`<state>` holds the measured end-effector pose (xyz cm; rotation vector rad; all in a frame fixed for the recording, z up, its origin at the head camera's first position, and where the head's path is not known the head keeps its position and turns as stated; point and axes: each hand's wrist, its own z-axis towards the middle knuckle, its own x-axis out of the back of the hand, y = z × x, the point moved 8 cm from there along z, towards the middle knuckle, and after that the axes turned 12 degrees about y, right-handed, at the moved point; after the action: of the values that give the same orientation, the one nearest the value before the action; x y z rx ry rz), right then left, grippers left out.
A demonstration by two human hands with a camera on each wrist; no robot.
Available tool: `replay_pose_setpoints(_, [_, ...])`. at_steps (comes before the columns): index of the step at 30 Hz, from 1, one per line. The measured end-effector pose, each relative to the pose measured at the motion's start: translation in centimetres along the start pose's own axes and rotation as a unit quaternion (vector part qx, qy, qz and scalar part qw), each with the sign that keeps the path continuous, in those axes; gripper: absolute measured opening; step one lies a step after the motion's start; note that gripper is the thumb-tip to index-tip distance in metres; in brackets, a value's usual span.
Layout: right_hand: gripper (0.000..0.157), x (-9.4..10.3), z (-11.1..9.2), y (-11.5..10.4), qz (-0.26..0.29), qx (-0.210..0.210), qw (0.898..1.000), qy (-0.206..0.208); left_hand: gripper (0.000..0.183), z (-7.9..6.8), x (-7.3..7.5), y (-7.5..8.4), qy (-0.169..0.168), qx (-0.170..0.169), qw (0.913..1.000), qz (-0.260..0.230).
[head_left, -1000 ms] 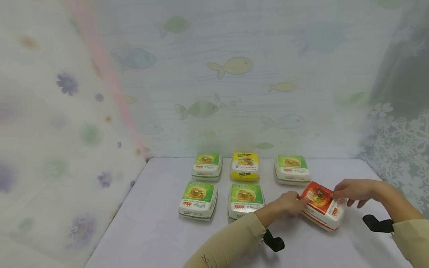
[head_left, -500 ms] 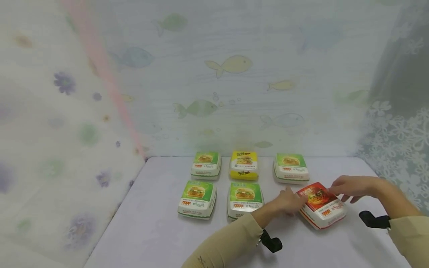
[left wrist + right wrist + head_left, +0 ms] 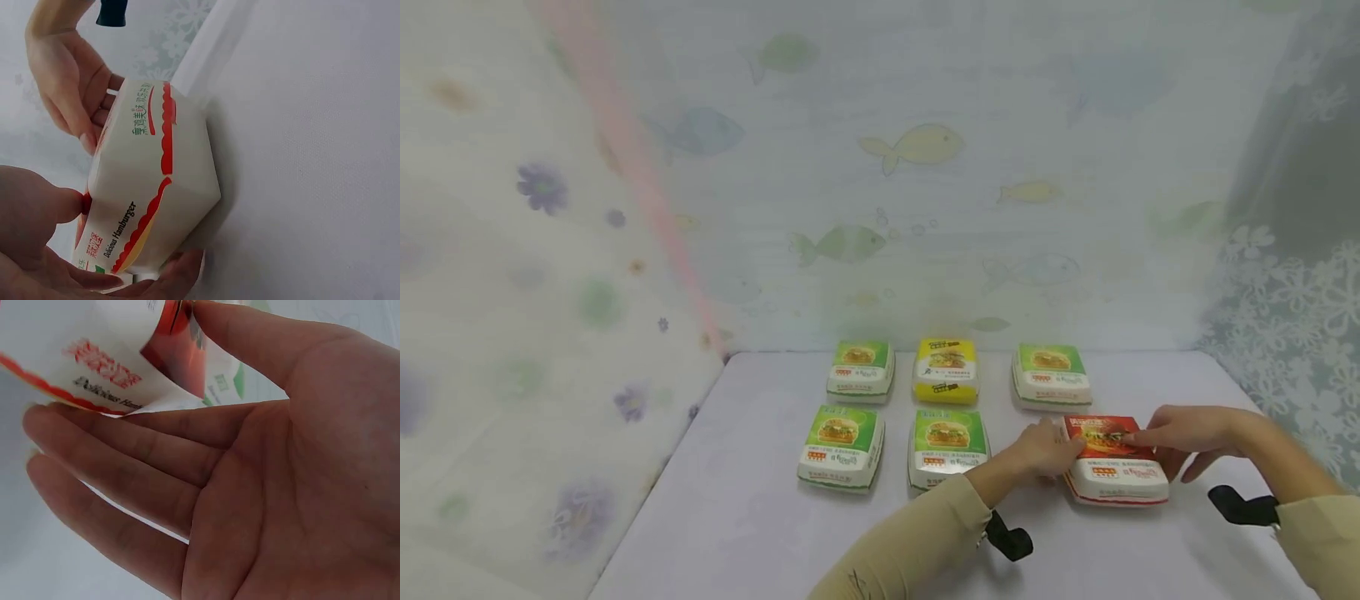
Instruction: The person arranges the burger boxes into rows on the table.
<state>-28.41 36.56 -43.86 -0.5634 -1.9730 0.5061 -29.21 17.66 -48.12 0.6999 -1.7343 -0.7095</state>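
Observation:
A red-and-white hamburger box (image 3: 1116, 473) sits on the table at the right end of the front row, its printed front edge facing me. My left hand (image 3: 1043, 450) grips its left side, thumb on the red lid; in the left wrist view the fingers (image 3: 182, 275) reach low along the box. From the right, my right hand (image 3: 1191, 433) holds it with the thumb on top. The right wrist view shows the fingers (image 3: 112, 444) extended beside and under the box's rim.
Two green-and-white hamburger boxes (image 3: 841, 447) (image 3: 949, 442) complete the front row. Behind stand another green box (image 3: 861, 371), a yellow box (image 3: 946, 371) and a third green one (image 3: 1051, 377). A fish-patterned curtain (image 3: 925, 208) hangs at the table's (image 3: 715, 517) back edge.
The red hamburger box has turned clockwise, from slanted to nearly square with the other boxes. Both hands stay on it; the right hand has shifted slightly with the turn.

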Motion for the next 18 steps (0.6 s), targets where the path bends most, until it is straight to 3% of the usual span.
replay_pose_setpoints(8, [0.048,-0.2,0.1,-1.4,0.003,0.007,1.0,0.016,0.037,0.2,0.9,-0.3,0.002,0.017,0.9996,-0.023])
replay_pose_setpoints(18, [0.05,-1.3,0.9,-3.0,0.009,0.002,1.0,0.018,0.03,0.1,2.6,-1.0,0.002,0.015,0.9999,-0.005])
